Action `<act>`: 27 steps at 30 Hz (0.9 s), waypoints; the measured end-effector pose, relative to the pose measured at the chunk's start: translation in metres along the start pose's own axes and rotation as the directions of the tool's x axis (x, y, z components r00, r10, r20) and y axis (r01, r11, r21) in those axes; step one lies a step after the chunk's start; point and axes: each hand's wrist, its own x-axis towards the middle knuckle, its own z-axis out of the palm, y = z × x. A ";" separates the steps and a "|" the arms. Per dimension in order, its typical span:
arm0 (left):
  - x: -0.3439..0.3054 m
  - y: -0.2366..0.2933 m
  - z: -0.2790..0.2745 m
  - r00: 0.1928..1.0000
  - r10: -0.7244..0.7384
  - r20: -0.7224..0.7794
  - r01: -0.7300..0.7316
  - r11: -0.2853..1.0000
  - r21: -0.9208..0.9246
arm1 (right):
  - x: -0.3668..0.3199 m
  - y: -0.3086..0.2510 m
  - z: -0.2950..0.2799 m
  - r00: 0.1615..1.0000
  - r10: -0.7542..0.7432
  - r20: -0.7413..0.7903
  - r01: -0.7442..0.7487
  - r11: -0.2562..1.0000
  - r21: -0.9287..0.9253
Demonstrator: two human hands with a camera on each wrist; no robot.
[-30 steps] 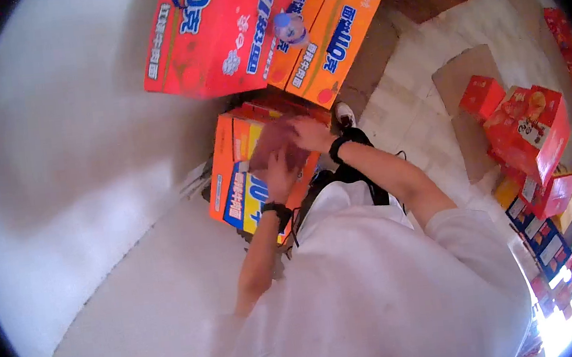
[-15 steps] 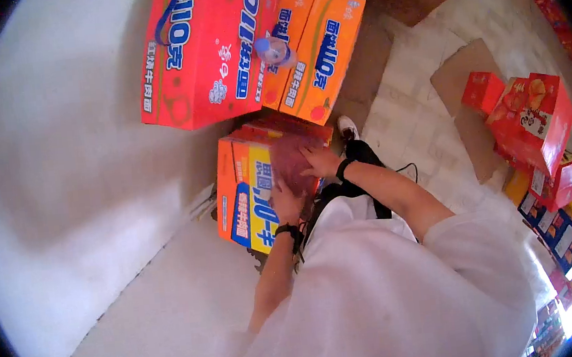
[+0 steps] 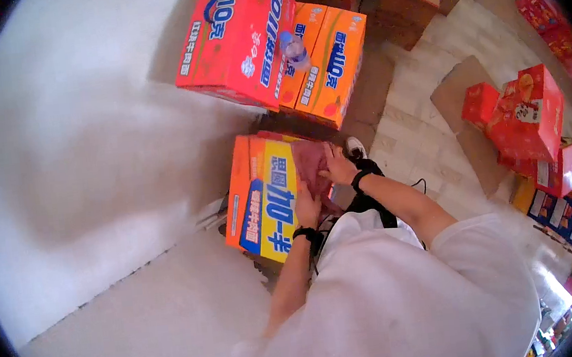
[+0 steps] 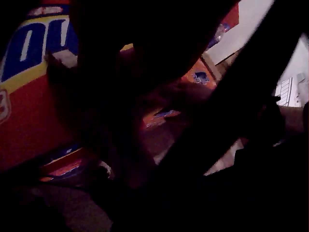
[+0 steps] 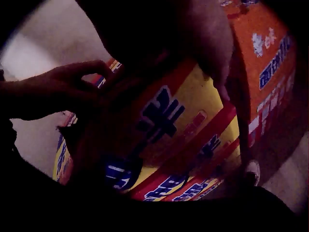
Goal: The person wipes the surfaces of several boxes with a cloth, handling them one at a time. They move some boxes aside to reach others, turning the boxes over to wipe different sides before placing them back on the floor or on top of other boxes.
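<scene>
A dull red cloth (image 3: 310,161) lies bunched over the near right part of an orange and yellow noodle carton (image 3: 277,196), one end drooping at the carton's edge. My left hand (image 3: 308,207) holds the cloth's lower left side; in the right wrist view this hand (image 5: 65,89) shows a loop between thumb and finger. From the right, my right hand (image 3: 341,167) grips the cloth, thumb and fingers around its edge. Shadow darkens both wrist views, and the left wrist view shows mostly the carton's blue lettering (image 4: 24,46).
Beyond the carton stand a tall red carton (image 3: 239,52) and an orange carton (image 3: 333,64), with a clear plastic bottle (image 3: 294,52) on top. A white wall (image 3: 78,164) borders the left. Red gift boxes (image 3: 524,117) and flattened cardboard (image 3: 464,99) lie to the right.
Both hands have moved with the cloth toward the carton's right edge, uncovering more of its yellow printed face. The cloth is now bunched tighter. The head view has shifted somewhat.
</scene>
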 end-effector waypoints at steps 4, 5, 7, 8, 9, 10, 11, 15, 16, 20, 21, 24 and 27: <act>-0.023 -0.023 -0.011 1.000 0.007 0.010 -0.007 0.997 0.072 | -0.022 -0.019 0.003 0.991 0.124 0.047 -0.128 0.987 0.097; -0.027 -0.030 -0.014 0.997 -0.005 0.071 -0.002 0.995 0.096 | -0.027 -0.026 0.006 0.989 0.146 0.033 -0.148 0.988 0.047; -0.038 -0.037 -0.017 0.991 -0.003 0.135 -0.012 0.994 0.107 | -0.038 -0.036 0.007 0.984 0.177 0.006 -0.177 0.984 -0.016; -0.047 -0.042 -0.017 0.995 0.037 0.088 -0.046 0.994 0.104 | -0.045 -0.040 0.011 0.981 0.193 0.035 -0.191 0.980 -0.047; -0.058 -0.047 -0.018 0.997 0.074 0.039 -0.077 0.992 0.104 | -0.053 -0.044 0.014 0.976 0.208 0.067 -0.202 0.976 -0.076; -0.066 -0.051 -0.021 0.996 0.076 0.037 -0.079 0.992 0.101 | -0.062 -0.048 0.018 0.976 0.207 0.064 -0.202 0.976 -0.079; -0.072 -0.059 -0.022 0.998 0.045 0.049 -0.050 0.992 0.115 | -0.068 -0.048 0.030 0.982 0.167 0.088 -0.160 0.984 -0.084; -0.102 -0.100 -0.037 0.999 -0.033 0.008 0.031 0.989 0.142 | -0.090 -0.066 0.049 0.978 0.050 0.202 -0.021 0.989 -0.144; -0.109 -0.119 -0.035 0.998 -0.005 -0.061 0.015 0.988 0.156 | -0.093 -0.075 0.045 0.929 0.049 0.366 0.010 0.987 -0.158; -0.115 -0.155 -0.064 0.981 -0.039 -0.190 0.079 0.976 0.204 | -0.083 -0.082 0.044 0.950 -0.122 0.288 0.159 0.981 -0.109; -0.110 -0.151 -0.073 0.968 -0.120 -0.220 0.174 0.953 0.247 | -0.073 -0.076 0.048 0.954 -0.186 0.237 0.210 0.974 -0.081; -0.096 -0.133 -0.087 0.950 -0.218 -0.223 0.282 0.906 0.316 | -0.054 -0.069 0.032 0.975 -0.198 0.095 0.198 0.980 0.014; -0.079 -0.113 -0.083 0.945 -0.301 -0.129 0.327 0.885 0.332 | -0.035 -0.053 0.009 0.991 -0.012 -0.136 0.029 0.991 0.127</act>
